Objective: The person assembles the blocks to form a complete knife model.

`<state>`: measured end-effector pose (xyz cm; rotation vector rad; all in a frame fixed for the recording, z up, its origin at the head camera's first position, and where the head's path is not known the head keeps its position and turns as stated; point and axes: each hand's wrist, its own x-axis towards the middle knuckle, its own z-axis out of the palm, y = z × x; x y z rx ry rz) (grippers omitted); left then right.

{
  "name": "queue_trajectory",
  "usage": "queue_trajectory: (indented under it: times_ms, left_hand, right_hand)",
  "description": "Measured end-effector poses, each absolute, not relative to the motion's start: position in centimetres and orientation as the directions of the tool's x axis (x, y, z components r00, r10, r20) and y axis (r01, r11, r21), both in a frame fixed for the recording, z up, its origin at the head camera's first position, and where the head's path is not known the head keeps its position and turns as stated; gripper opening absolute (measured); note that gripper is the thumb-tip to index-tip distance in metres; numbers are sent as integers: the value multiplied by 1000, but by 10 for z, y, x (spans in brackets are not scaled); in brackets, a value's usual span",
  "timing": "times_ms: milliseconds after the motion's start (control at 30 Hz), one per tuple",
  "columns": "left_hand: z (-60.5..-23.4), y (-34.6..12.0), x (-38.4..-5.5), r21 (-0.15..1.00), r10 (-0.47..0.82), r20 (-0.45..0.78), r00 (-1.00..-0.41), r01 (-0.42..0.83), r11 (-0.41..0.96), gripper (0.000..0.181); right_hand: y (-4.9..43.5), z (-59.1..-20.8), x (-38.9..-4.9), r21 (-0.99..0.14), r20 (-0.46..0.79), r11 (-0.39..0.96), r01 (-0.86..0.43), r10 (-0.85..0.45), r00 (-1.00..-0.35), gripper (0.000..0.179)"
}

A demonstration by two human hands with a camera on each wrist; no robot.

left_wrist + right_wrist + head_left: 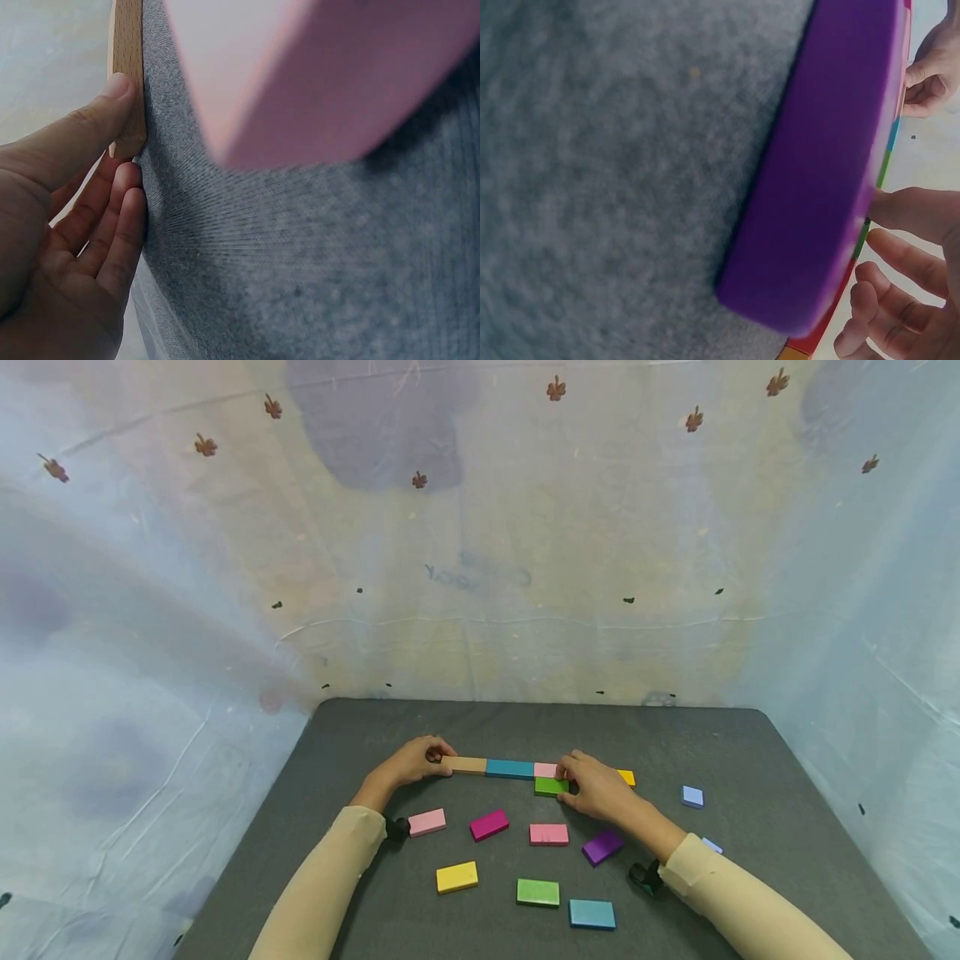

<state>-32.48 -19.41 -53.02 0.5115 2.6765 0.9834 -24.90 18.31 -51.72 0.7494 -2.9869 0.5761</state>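
Observation:
At the left end of a row of flat blocks, my left hand (pixel 412 762) pinches a tan wooden block (pixel 467 766) near its end. The left wrist view shows the thumb on the wood's near side, the other fingers bent around the end. A blue block (pixel 510 769) and a pink block (pixel 544 770) continue the row. My right hand (pixel 598 785) grips a green block (pixel 550 787) lying against the pink one's near side, thumb and index finger at its right end. The hand hides part of the row; a yellow-orange block (pixel 626 777) shows beyond it.
Nearer on the dark grey table (pixel 420 918) lie loose pink, magenta (pixel 489 825), purple (pixel 602 847), yellow (pixel 457 877), green (pixel 537 892) and blue (pixel 592 914) blocks. A light blue block (pixel 692 796) sits at the right. A patterned sheet (pixel 480 552) hangs behind.

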Motion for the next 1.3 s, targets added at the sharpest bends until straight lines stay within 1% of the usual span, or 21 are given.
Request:
queue_trajectory:
  times_ms: [333,467,667,900,1067,1200,1300]
  left_hand:
    - [-531,-194,-325,662,402,-107,-909,237,711,26]
    - [-532,-194,-325,664,405,-110,-908,236,710,26]
    - [-532,-195,-327,666,403,-115,-908,231,709,25]
    - [-532,-196,-328,664,389,-124,-913,215,716,25]
    - [-533,-196,-328,663,378,-130,-917,203,721,24]
    - [-533,-194,-327,665,375,-131,-918,199,720,24]
    - [-532,-193,-326,667,373,-131,-918,197,718,24]
  right_hand:
    - [184,-515,-249,-358,81,826,-436,-437,-896,29]
    - [188,-513,-246,-368,100,815,-448,-444,-891,29]
    - [202,-506,-236,-409,116,786,-464,-459,-881,26]
    - [223,-501,-221,-470,63,758,-451,-481,-874,20]
    - [234,-502,-213,-494,22,746,-447,-504,-864,20]
    - [239,-502,-207,-501,8,739,-451,-517,-856,22]
    - [243,-501,-203,-509,-8,735,-448,-524,-851,28]
